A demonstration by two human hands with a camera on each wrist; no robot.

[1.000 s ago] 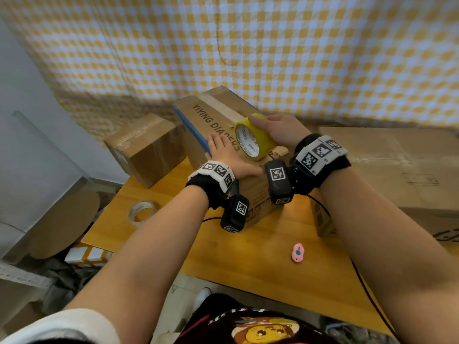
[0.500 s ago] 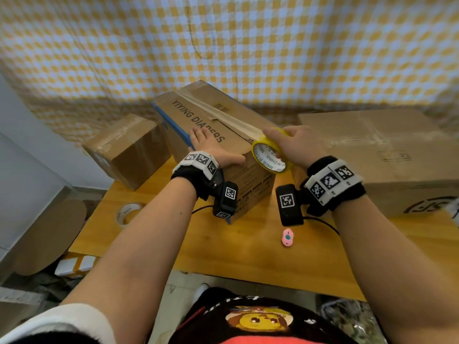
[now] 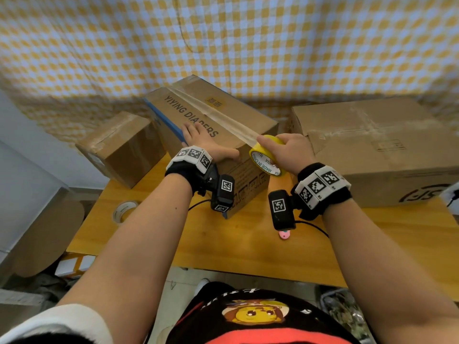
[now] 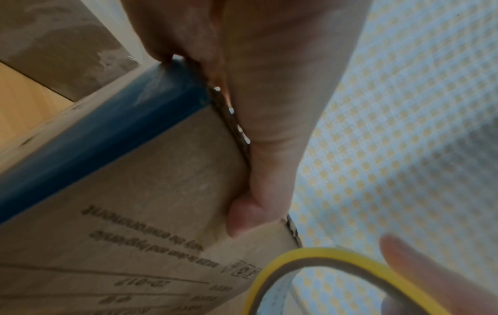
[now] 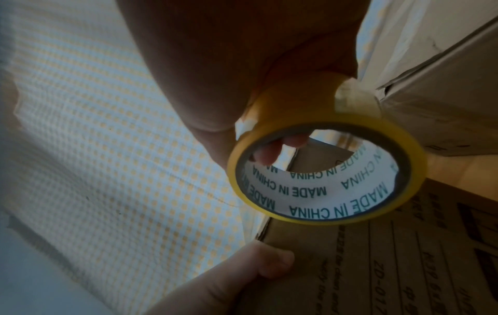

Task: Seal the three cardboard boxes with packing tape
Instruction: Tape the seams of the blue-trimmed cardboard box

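The middle box (image 3: 248, 125), printed YIYING DIAPERS, stands on the wooden table (image 3: 223, 249). A clear tape strip (image 3: 213, 112) runs along its top seam to the yellow tape roll (image 3: 267, 158). My right hand (image 3: 288, 148) grips that roll just past the box's near top edge. My left hand (image 3: 201, 141) lies flat on the box top, thumb along the near edge. A small box (image 3: 119, 147) sits to the left, a large box (image 3: 372, 145) to the right. In the wrist views I see the roll (image 5: 323, 170) and the left thumb (image 4: 250, 208) on the box's near face (image 4: 134, 202).
A second, pale tape roll (image 3: 124, 211) lies on the table's left part. A small pink object (image 3: 283, 234) lies near the front, under my right wrist camera. A yellow-checked curtain (image 3: 248, 45) hangs close behind the boxes. Cardboard and clutter sit on the floor at left.
My right hand has drawn the yellow roll from the middle of the box top toward me, past the near edge, laying tape along the seam. The left hand stays pressed on the box.
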